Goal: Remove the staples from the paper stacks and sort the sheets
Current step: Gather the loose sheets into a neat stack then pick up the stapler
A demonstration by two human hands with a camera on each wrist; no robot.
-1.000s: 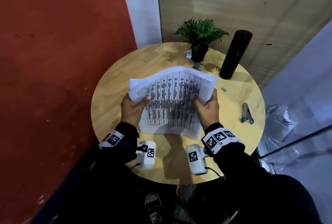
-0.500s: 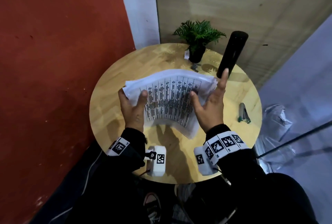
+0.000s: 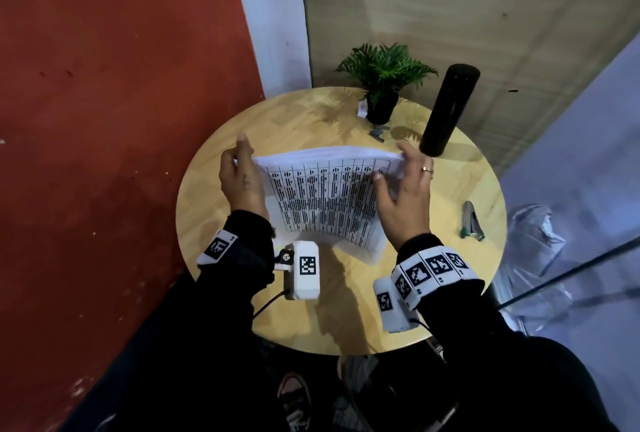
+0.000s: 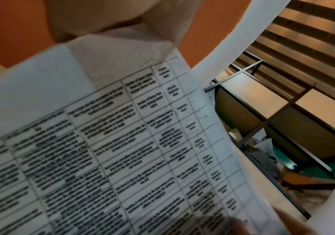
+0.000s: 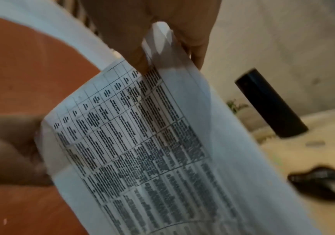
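A stack of white sheets printed with a table [image 3: 322, 199] stands nearly upright over the round wooden table [image 3: 221, 224], its lower edge curling toward me. My left hand [image 3: 242, 175] holds the stack's upper left edge, fingers pointing up. At the upper right corner my right hand [image 3: 403, 182] pinches the stack; the right wrist view shows the sheets [image 5: 142, 143] caught between thumb and fingers [image 5: 126, 39]. The left wrist view is filled by the printed sheet [image 4: 122, 143]. No staple in the stack can be made out.
A green and metal stapling tool [image 3: 471, 222] lies on the table at the right. A tall black bottle [image 3: 448, 109] and a small potted plant [image 3: 382, 85] stand at the back, with small grey bits [image 3: 379, 132] between them. A red wall runs along the left.
Both hands let go of the stack's lower sides, opened against its edges, then moved up to its top corners. The stack now stands more upright.
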